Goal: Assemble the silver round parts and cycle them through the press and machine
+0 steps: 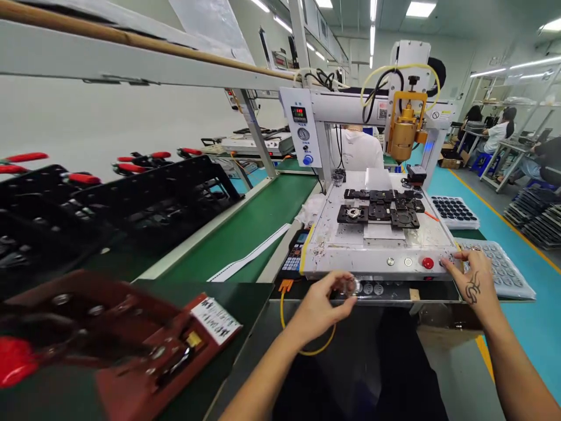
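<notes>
Round part [352, 286]: small, clear, ring-like. We see it pinched in the fingertips of the left grip [322, 304], just below the front panel [372, 264].
Button [443, 262]: small, round, at the panel's right end, with our right grip [475, 280] touching it by a fingertip.

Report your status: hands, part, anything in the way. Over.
Left hand pinches small clear round part, below front panel. Right hand touches front panel beside red button. Nothing blocks either hand.
</notes>
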Demonstrator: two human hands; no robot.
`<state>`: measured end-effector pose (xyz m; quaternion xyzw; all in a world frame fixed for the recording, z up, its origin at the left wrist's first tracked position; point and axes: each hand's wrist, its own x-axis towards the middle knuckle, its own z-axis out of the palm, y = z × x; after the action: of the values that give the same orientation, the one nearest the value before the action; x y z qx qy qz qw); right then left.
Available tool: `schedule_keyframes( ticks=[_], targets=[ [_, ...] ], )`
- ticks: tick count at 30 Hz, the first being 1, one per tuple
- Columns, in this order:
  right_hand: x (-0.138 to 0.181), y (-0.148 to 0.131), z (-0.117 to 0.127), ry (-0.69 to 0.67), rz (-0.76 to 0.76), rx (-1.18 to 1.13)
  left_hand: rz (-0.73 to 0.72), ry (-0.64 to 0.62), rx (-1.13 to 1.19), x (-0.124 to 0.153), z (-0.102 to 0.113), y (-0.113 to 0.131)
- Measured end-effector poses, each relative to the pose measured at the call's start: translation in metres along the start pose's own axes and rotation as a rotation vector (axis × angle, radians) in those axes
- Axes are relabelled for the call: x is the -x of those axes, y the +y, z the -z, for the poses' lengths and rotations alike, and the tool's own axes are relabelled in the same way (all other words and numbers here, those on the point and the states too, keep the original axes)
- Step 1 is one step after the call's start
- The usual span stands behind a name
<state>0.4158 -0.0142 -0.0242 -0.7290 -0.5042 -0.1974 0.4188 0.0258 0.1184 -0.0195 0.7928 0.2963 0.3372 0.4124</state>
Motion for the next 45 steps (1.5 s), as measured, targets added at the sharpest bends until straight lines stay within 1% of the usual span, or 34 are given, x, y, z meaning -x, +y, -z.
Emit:
schedule_keyframes(
  ticks=[2,3,5,7,9,11,13,16,19,23,27,29,31,32,34,38,40,42,43,45],
  targets=[
    [0.014,0.005,-0.006,0.015,-0.023,-0.001,-0.027,-0.150,-0.017,-0.006,-0.028,-0.014],
    [0.019,0.002,-0.009,0.025,-0.032,-0.022,-0.049,-0.213,-0.046,-0.010,-0.041,-0.022],
    [0.030,-0.013,-0.012,0.010,-0.031,-0.097,-0.080,-0.288,-0.125,-0.015,-0.061,-0.036],
    [0.046,-0.034,-0.012,-0.089,0.003,-0.196,-0.081,-0.310,-0.183,-0.014,-0.073,-0.049],
    [0.066,-0.054,-0.016,-0.279,0.079,-0.287,-0.085,-0.320,-0.187,-0.006,-0.080,-0.058],
    [0.084,-0.071,-0.027,-0.465,0.159,-0.351,-0.109,-0.328,-0.181,0.005,-0.083,-0.061],
    [0.096,-0.081,-0.046,-0.579,0.206,-0.375,-0.132,-0.322,-0.185,0.013,-0.085,-0.061],
    [0.100,-0.086,-0.078,-0.628,0.217,-0.335,-0.130,-0.312,-0.193,0.016,-0.085,-0.058],
    [0.099,-0.084,-0.097,-0.672,0.259,-0.300,-0.118,-0.353,-0.189,0.011,-0.081,-0.057],
    [0.104,-0.079,-0.101,-0.694,0.333,-0.293,-0.098,-0.397,-0.175,0.009,-0.075,-0.056],
    [0.118,-0.072,-0.102,-0.657,0.364,-0.336,-0.076,-0.421,-0.161,0.009,-0.072,-0.054],
    [0.128,-0.069,-0.100,-0.634,0.374,-0.382,-0.068,-0.446,-0.139,0.007,-0.069,-0.054],
    [0.137,-0.066,-0.091,-0.610,0.369,-0.434,-0.048,-0.458,-0.109,0.005,-0.068,-0.055],
    [0.139,-0.065,-0.086,-0.595,0.354,-0.457,-0.037,-0.449,-0.099,0.003,-0.068,-0.056],
    [0.140,-0.062,-0.072,-0.556,0.289,-0.489,-0.026,-0.387,-0.097,-0.001,-0.071,-0.058],
    [0.124,-0.062,-0.042,-0.496,0.071,-0.500,-0.030,-0.246,-0.131,-0.007,-0.080,-0.054],
    [0.111,-0.070,-0.029,-0.531,-0.061,-0.523,-0.017,-0.212,-0.108,-0.003,-0.081,-0.045],
    [0.100,-0.083,-0.017,-0.619,-0.247,-0.611,0.035,-0.179,-0.025,0.007,-0.078,-0.033],
    [0.095,-0.091,-0.012,-0.665,-0.345,-0.672,0.084,-0.159,0.051,0.013,-0.076,-0.027],
    [0.089,-0.108,-0.005,-0.730,-0.499,-0.797,0.226,-0.120,0.294,0.027,-0.071,-0.013]
  ],
)
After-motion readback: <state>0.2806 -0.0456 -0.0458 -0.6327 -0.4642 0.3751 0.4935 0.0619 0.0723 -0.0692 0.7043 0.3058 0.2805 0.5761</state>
